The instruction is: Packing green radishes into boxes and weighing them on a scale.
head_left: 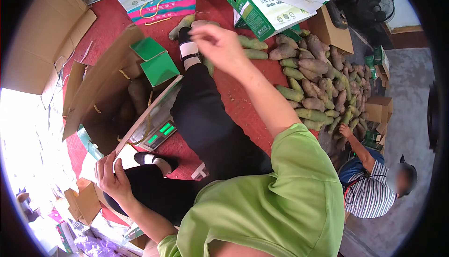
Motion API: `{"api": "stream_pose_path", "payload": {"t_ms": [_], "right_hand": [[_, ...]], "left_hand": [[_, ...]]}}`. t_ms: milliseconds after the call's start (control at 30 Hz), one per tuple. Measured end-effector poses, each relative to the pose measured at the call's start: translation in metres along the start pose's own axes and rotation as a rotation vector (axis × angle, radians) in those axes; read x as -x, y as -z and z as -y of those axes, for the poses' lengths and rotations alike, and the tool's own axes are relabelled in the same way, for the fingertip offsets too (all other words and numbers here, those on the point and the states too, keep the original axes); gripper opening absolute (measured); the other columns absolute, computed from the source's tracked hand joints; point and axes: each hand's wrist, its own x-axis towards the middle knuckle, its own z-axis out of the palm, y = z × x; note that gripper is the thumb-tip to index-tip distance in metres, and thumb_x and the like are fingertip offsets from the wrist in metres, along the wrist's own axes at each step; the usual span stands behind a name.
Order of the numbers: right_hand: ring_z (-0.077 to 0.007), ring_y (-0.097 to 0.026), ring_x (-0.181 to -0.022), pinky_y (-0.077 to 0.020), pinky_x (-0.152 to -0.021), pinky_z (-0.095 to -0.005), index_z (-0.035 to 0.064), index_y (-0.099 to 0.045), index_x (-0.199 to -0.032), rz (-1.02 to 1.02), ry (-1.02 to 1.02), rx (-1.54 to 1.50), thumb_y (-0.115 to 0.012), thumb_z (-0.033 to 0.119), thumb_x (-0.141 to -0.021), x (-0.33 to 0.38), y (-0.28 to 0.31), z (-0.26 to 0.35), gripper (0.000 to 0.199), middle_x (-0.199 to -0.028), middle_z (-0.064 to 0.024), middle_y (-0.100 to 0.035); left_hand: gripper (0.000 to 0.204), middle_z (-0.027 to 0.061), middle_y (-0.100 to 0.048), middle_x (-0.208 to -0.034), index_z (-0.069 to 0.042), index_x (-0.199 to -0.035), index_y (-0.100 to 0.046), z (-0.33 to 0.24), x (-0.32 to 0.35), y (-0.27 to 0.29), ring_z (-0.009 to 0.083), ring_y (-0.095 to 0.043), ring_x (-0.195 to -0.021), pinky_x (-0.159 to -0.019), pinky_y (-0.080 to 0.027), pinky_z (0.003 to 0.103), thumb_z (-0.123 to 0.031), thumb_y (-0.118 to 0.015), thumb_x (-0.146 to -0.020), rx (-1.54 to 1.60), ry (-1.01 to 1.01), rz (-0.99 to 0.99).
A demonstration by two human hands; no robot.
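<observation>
— Red matting (243,103) covers the floor where this person sits, legs in black trousers stretched out across it. What are the hands doing?

— They are well apart. The right hand (219,46) is stretched far forward over the mat, fingers loosely curled and pointing down, with nothing clamped in them that I can see. It hangs just above a few green-and-brown radishes (250,43) lying near the far edge of the mat, close to the person's foot in a black shoe (186,37).

— And the left?

— The left hand (111,176) is down by the near left corner, fingers bent around the edge of a pale cardboard flap (122,156). It looks like a grip on the flap, thumb on top.

— What's beside it?

— An open brown carton (100,89) lies tilted on its side at the left edge of the mat, a few dark roots inside, two green cards (159,67) by its mouth. Against it rests a weighing scale (161,133) with green lit displays.

— Farther off?

— White-and-green printed gift boxes (262,11) stand along the far edge. A big heap of radishes (322,84) is piled at the right edge, and another person in a striped shirt (372,194) crouches there with one hand (345,130) on the heap. A fan (374,4) stands in the far right corner.
</observation>
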Motion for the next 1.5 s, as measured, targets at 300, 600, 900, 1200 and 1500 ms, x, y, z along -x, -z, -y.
{"api": "stream_pose_path", "payload": {"t_ms": [300,600,900,1200,1500], "right_hand": [[-0.0309,-0.066,-0.091,-0.0517,-0.082,-0.0387,0.0082,-0.070,-0.101,0.036,-0.491,0.743,-0.061,0.013,-0.081,0.079,0.080,-0.232,0.022,-0.095,-0.0157,-0.069],[-0.0344,-0.050,-0.120,-0.0454,-0.098,-0.0422,0.0112,-0.062,-0.118,0.312,-0.691,0.918,-0.056,0.013,-0.082,0.068,0.045,-0.293,0.037,-0.137,-0.0120,-0.048],[-0.0283,-0.035,-0.135,-0.0412,-0.102,-0.0476,0.0085,-0.056,-0.123,0.497,-0.688,1.079,-0.055,0.018,-0.084,0.034,0.002,-0.312,0.040,-0.146,-0.0053,-0.036],[-0.0321,-0.048,-0.125,-0.0423,-0.102,-0.0410,0.0054,-0.061,-0.121,0.309,-0.411,0.906,-0.067,0.018,-0.079,0.063,0.048,-0.381,0.044,-0.131,-0.0140,-0.055],[-0.0186,-0.056,-0.114,-0.0395,-0.101,-0.0292,-0.0016,-0.062,-0.120,-0.159,-0.687,-0.192,-0.068,0.009,-0.083,0.090,0.102,-0.319,0.039,-0.119,-0.0095,-0.064]], "left_hand": [[0.016,0.0106,-0.064,-0.082,-0.002,-0.091,-0.068,-0.001,-0.002,-0.006,0.0261,-0.061,-0.077,-0.070,-0.047,0.036,-0.017,-0.063,-0.086,-0.031,0.055,-0.004],[0.026,0.0107,-0.066,-0.080,-0.002,-0.090,-0.067,0.002,-0.005,-0.010,0.0262,-0.061,-0.076,-0.074,-0.045,0.038,-0.026,-0.058,-0.091,-0.100,0.026,0.003],[0.038,0.0096,-0.064,-0.076,-0.003,-0.091,-0.066,0.004,-0.011,-0.013,0.0252,-0.060,-0.073,-0.073,-0.042,0.037,-0.038,-0.052,-0.095,-0.169,0.014,0.021],[0.035,0.0068,-0.064,-0.076,-0.004,-0.087,-0.067,0.001,-0.020,-0.012,0.0241,-0.061,-0.074,-0.073,-0.043,0.037,-0.037,-0.057,-0.090,-0.149,0.013,0.033],[0.024,0.0078,-0.064,-0.078,-0.004,-0.088,-0.067,-0.002,-0.016,-0.003,0.0251,-0.062,-0.075,-0.074,-0.043,0.036,-0.027,-0.067,-0.079,-0.110,0.031,0.044]]}}
